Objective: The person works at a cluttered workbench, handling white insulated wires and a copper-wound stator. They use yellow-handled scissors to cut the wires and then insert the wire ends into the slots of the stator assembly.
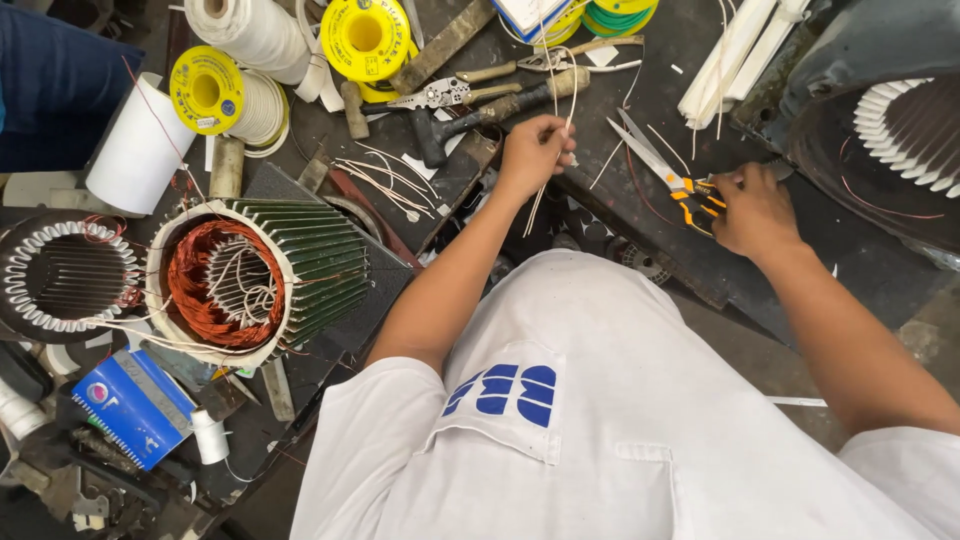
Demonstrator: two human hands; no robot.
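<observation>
Left hand (535, 150): pinched shut on thin white strands (548, 110), light, limp; hold near ends.
Right hand (752, 208): closed around scissors (668, 172) handles, stiff.

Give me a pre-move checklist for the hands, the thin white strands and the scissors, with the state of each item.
1. Left hand pinches the thin white strands: ok.
2. Right hand on the scissors at their orange-black handles: ok.
3. Scissor blades parted: ok.
4. Blades touching the strands: not ok, apart.
5. Firmness of the right grip: cannot tell.
6. Stator with copper windings away from both hands: ok.
</observation>
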